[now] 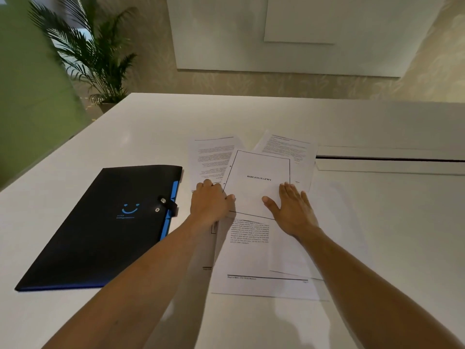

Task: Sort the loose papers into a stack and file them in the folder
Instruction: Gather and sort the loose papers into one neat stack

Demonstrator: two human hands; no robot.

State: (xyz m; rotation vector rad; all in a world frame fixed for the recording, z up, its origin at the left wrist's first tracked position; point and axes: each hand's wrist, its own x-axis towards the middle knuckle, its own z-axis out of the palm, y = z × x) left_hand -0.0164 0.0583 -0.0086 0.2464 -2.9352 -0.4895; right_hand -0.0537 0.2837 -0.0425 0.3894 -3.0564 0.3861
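Observation:
Several loose printed papers lie fanned and overlapping on the white table (151, 127). On top is a sheet headed BIBLIOGRAPHY (256, 182). A text page (251, 260) lies under it toward me, and two more pages (214, 154) (289, 149) stick out at the back. My left hand (210, 204) curls at the top sheet's left edge, thumb on the paper. My right hand (293, 210) rests flat, fingers apart, on its right side. A black folder (100, 230) with blue edges and a snap strap lies shut to the left of the papers.
A seam or slot (390, 159) runs across the table to the right of the papers. A potted palm (100, 59) stands on the floor beyond the table's far left corner. A white panel (289, 34) hangs on the wall behind.

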